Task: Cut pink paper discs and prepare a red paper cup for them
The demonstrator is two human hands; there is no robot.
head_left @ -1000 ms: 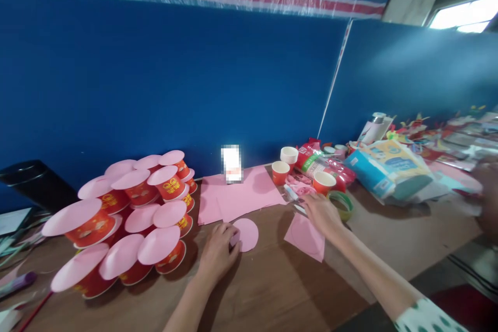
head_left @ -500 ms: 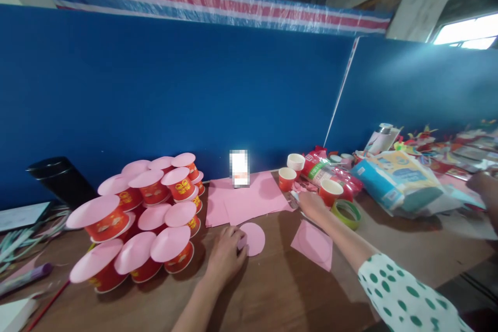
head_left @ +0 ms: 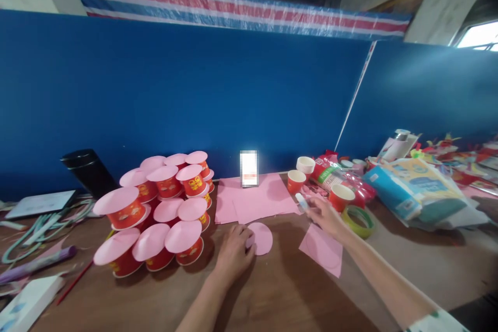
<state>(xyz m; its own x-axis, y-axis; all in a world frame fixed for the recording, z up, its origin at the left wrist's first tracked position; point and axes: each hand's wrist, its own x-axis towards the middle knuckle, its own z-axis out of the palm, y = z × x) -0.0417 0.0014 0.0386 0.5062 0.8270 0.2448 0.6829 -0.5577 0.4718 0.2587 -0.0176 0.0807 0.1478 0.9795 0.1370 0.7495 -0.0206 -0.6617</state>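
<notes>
My left hand (head_left: 235, 249) rests on the table with bent fingers at the left edge of a pink paper circle (head_left: 262, 238), seeming to pinch that edge; the fingertips are partly hidden. My right hand (head_left: 322, 215) grips a small white glue stick (head_left: 301, 201), its end pointing up and left. Below that hand lies a square pink sheet (head_left: 322, 250) with a circle outline on it. Left of my left hand, several red paper cups (head_left: 190, 254) stand stacked, topped with pink paper discs (head_left: 183, 236).
Pink sheets (head_left: 254, 202) lie at the back beneath a bright, blurred-out upright thing (head_left: 249, 168). Near my right hand are loose cups (head_left: 296, 181), a roll of green tape (head_left: 358, 221) and a red plastic package (head_left: 330, 174). A black cylinder (head_left: 87, 171) and cables (head_left: 42, 233) are at left.
My right hand has drawn back from the pile by the cups, with the white glue stick now plainly in it. My left hand stays at the circle. The view has turned slightly left.
</notes>
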